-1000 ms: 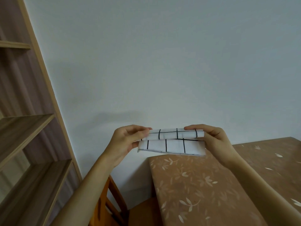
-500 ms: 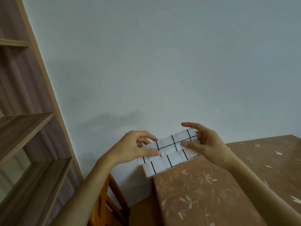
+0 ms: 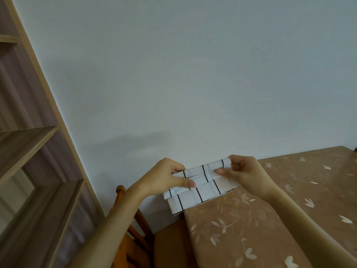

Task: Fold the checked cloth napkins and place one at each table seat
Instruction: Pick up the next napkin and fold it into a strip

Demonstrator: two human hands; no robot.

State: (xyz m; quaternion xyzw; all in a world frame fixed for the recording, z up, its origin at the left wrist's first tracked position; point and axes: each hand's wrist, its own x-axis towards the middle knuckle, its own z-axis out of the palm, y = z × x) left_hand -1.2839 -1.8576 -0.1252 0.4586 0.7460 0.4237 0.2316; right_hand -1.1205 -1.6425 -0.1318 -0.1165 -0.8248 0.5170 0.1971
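A white napkin with black check lines, folded into a long strip of several layers, is held in the air above the far left corner of the table. My left hand pinches its left end, thumb on top. At the upper right end, my right hand pinches the cloth between thumb and fingers. The strip slopes down toward the left, and its lower edge sits close over the table corner.
The table carries a brown cloth with pale leaf prints. A wooden chair stands at the table's left end, below my left forearm. Wooden shelves fill the left side. A plain white wall is behind.
The napkin has tilted from level to sloping and come lower, toward the table corner. Both hands have shifted their hold along it, and more of its face shows.
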